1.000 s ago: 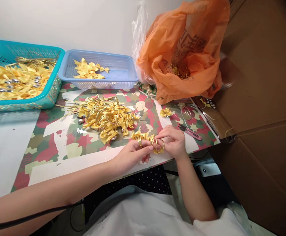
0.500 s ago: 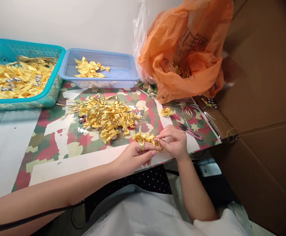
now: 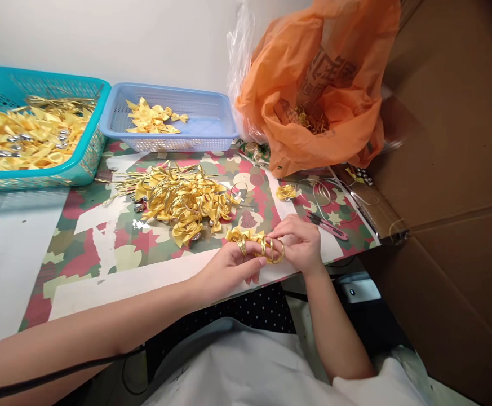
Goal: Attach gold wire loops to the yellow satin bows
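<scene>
Gold cord loops with yellow ribbon bows (image 3: 246,234) are threaded along the fingers of my left hand (image 3: 237,264), near the front edge of the table. My right hand (image 3: 298,239) pinches the right-hand end of these loops, close to my left fingertips. Just beyond my left hand lies a tangled pile of yellow bows with gold cords (image 3: 182,197), with small silver bells among them. One separate yellow bow (image 3: 287,192) rests on the patterned cover above my right hand.
A teal basket (image 3: 85,138) and a blue basket (image 3: 173,137) hold yellow bows at the back left. An orange bag (image 3: 326,113) stands at the back right. Pink-handled snips (image 3: 333,230) and thin wire (image 3: 322,194) lie right of my right hand, beside cardboard (image 3: 461,141).
The cord loops at my fingertips have shifted slightly, with one spaced a little farther from the others. Both hands stay in nearly the same place.
</scene>
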### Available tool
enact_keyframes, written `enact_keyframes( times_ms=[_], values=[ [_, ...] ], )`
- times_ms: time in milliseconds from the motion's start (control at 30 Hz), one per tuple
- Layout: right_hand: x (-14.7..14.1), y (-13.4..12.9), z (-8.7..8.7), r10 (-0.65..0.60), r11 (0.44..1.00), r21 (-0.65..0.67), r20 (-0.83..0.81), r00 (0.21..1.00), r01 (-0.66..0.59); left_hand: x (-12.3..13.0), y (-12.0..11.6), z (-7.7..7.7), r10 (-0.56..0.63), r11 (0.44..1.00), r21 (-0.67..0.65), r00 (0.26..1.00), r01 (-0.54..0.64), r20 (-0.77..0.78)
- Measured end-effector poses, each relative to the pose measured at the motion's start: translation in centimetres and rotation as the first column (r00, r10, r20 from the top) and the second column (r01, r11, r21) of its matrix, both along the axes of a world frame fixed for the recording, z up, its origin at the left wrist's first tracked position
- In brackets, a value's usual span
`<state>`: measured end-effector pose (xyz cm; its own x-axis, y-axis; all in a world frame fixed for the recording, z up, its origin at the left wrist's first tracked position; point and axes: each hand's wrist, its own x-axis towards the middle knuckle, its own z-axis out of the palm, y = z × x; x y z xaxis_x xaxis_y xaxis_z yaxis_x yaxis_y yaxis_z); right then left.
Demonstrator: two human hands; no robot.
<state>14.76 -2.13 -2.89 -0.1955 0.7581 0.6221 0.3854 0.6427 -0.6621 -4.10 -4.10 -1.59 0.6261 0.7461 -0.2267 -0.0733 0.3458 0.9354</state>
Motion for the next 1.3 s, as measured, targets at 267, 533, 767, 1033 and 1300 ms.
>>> enact_keyframes(
  times_ms=[267,533,767,1033,1300],
  values=[
    [-0.2,0.0,0.3,0.033,0.999,0.009,0.004,0.999,-0.033,0.3,-0.3,-0.6,0.013,0.999,-0.052,1.0,-0.012,0.008],
    [0.0,0.6,4.2,0.207,0.955,-0.269,0.296,0.932,-0.126,0.3,-0.1,-0.6,-0.007,0.997,0.078,1.0,0.007,0.0],
    [4.5,2.6,5.9,-0.056,0.947,-0.294,0.252,0.966,0.131,0.2,-0.2,-0.6,0.022,1.0,-0.014,0.999,-0.022,-0.045],
    [4.2,6.5,3.3,-0.353,0.911,-0.042,0.436,0.828,0.41,0.4,-0.4,-1.0,0.07,0.992,-0.101,0.998,-0.069,0.001],
    [3.7,4.2,5.3,-0.165,0.98,-0.054,0.324,0.932,0.192,0.4,-0.3,-0.8,0.182,0.974,-0.142,0.983,-0.178,0.015]
  ],
)
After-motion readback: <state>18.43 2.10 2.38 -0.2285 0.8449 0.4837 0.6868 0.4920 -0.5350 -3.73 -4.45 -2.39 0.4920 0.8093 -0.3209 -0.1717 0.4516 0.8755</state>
